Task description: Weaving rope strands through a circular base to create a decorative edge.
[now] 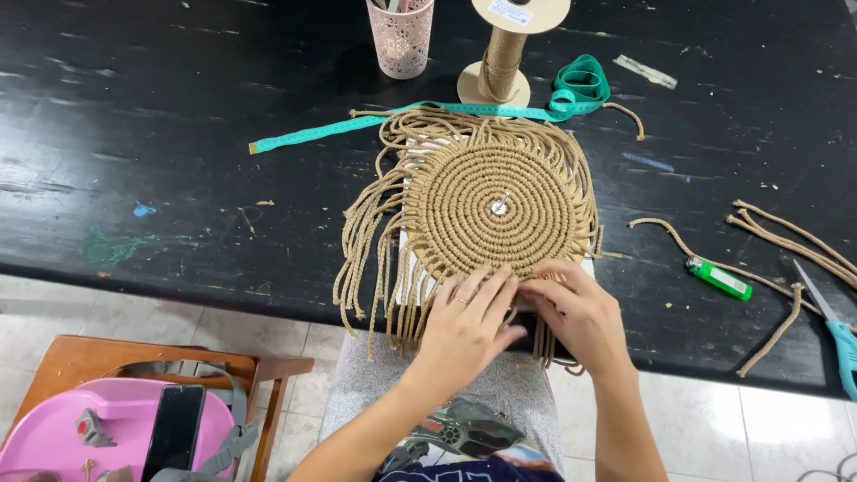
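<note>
Pinching cords (527,299) at the mat's (493,210) near edge, both hands, left (464,326) and right (576,312), meet fingertip to fingertip; keeping each knot snug against the coil just beyond them should help.

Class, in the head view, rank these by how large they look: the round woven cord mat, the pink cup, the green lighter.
1. Round woven cord mat, clearly largest.
2. Pink cup, partly cut off at the top edge.
3. Green lighter, smallest.

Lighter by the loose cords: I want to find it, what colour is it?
The lighter is green with a white label; head view.
</note>
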